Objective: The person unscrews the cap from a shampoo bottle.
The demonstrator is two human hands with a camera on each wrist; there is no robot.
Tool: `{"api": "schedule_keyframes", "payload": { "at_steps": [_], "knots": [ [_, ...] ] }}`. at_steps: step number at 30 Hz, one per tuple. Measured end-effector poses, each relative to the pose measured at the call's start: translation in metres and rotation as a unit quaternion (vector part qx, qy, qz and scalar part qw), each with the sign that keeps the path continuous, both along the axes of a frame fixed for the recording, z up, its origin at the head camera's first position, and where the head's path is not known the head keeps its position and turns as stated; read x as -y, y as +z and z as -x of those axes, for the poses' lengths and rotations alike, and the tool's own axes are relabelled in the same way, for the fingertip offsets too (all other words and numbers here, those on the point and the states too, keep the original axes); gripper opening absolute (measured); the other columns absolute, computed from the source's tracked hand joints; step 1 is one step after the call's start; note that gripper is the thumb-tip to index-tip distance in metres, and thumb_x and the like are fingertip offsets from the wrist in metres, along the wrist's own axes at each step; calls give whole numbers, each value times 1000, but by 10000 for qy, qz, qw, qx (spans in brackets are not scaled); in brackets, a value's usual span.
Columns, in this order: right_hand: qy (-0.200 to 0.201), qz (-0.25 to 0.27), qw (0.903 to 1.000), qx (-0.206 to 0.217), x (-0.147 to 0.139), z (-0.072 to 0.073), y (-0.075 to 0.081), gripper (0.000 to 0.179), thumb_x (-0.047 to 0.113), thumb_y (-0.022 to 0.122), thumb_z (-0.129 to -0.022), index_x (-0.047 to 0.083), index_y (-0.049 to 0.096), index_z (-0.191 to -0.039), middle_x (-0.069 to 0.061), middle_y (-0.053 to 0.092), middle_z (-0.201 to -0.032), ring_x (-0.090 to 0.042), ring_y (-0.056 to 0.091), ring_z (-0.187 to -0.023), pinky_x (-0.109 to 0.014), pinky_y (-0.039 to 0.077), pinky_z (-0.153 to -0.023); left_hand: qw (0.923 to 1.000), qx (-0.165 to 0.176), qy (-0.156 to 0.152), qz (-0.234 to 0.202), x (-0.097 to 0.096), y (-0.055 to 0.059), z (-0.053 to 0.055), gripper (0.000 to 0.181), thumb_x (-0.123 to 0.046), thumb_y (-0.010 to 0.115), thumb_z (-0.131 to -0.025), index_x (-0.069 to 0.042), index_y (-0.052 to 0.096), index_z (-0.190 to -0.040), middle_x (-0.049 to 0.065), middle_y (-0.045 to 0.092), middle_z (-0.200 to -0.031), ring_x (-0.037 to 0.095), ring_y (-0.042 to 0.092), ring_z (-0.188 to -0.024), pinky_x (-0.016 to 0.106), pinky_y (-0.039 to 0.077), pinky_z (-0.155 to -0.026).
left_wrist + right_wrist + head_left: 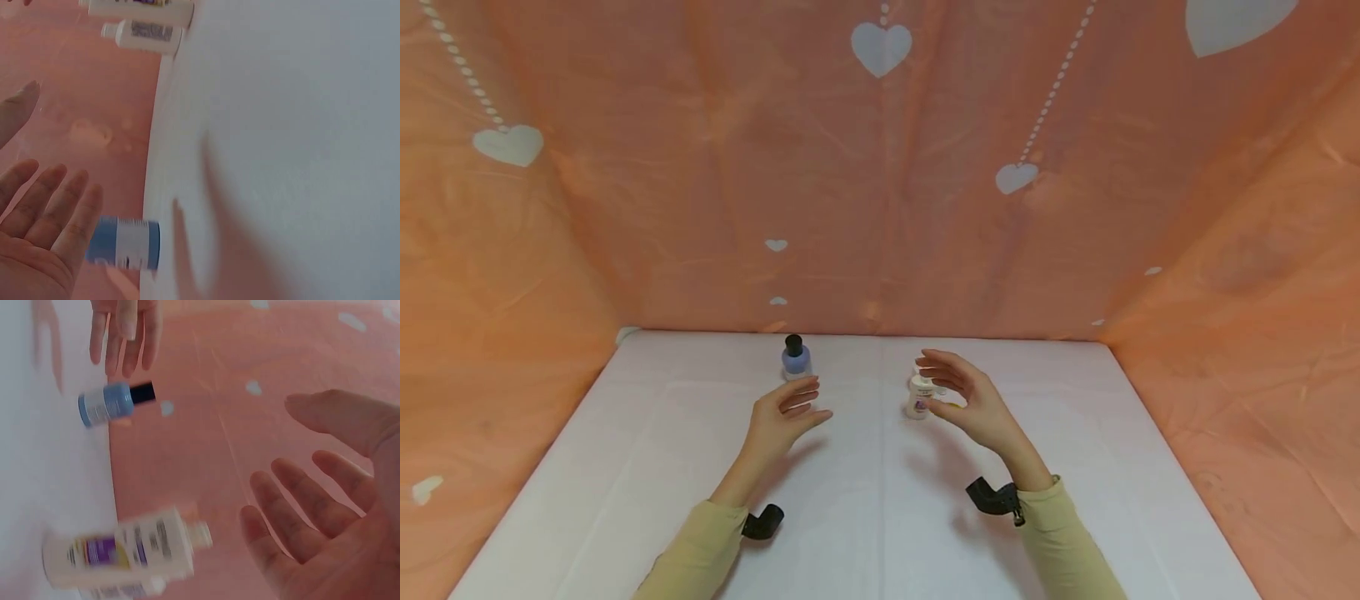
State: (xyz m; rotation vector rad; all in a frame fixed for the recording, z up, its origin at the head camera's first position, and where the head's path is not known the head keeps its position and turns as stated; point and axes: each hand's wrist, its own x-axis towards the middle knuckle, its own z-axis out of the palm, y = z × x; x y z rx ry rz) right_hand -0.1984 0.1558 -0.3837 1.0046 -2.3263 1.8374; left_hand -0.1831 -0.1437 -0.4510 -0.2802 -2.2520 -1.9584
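A blue bottle with a black cap [796, 360] stands upright at the back of the table, left of the middle. My left hand [778, 418] hovers just in front of it, fingers loosely bent and holding nothing; its palm [31, 262] shows in the left wrist view. To the right stands a white bottle with a purple label [128, 550], and a smaller white bottle [150, 37] is close by it. My right hand [970, 400] is in the air beside the white bottles, thumb apart from the relaxed fingers, and partly covers them in the head view.
The white tabletop [850, 517] is bounded by an orange curtain [820, 167] with pale hearts at the back and both sides. A black wrist mount [764, 522] sits at the left cuff, and another black mount [992, 497] at the right cuff.
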Motion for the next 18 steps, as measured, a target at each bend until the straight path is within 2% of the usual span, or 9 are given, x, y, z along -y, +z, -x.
{"api": "schedule_keyframes", "payload": {
  "at_steps": [3, 5, 11, 18],
  "knots": [
    [124, -40, 9999, 31, 14, 0, 0, 59, -10, 70, -81, 0, 47, -135, -18, 55, -128, -42, 51, -117, -55, 39, -100, 9998, -65, 125, 102, 8, 1, -4, 53, 5, 79, -74, 8, 58, -123, 25, 60, -120, 46, 56, -110, 50, 47, -92],
    [196, -96, 9998, -7, 23, 1, -2, 59, -7, 70, -82, 0, 47, -136, -17, 56, -128, -41, 51, -117, -54, 40, -99, 9996, -136, 234, 117, 15, -5, -3, 52, 5, 79, -74, 7, 59, -122, 25, 60, -119, 45, 56, -109, 50, 48, -91],
    [352, -85, 9993, -107, 51, 9, -12, 59, -5, 70, -83, -1, 47, -136, -18, 55, -129, -40, 51, -118, -52, 40, -101, 9979, -208, 558, 257, 36, -31, 10, 53, -2, 82, -73, 6, 60, -121, 25, 60, -119, 40, 59, -107, 37, 52, -88],
    [384, -55, 9992, -53, 77, 21, -25, 58, -7, 70, -83, -4, 46, -136, -24, 54, -127, -44, 51, -116, -55, 40, -100, 9963, 23, 850, 93, 51, -41, 19, 58, -4, 82, -74, 9, 56, -124, 30, 58, -120, 44, 57, -109, 21, 52, -82]
  ]
}}
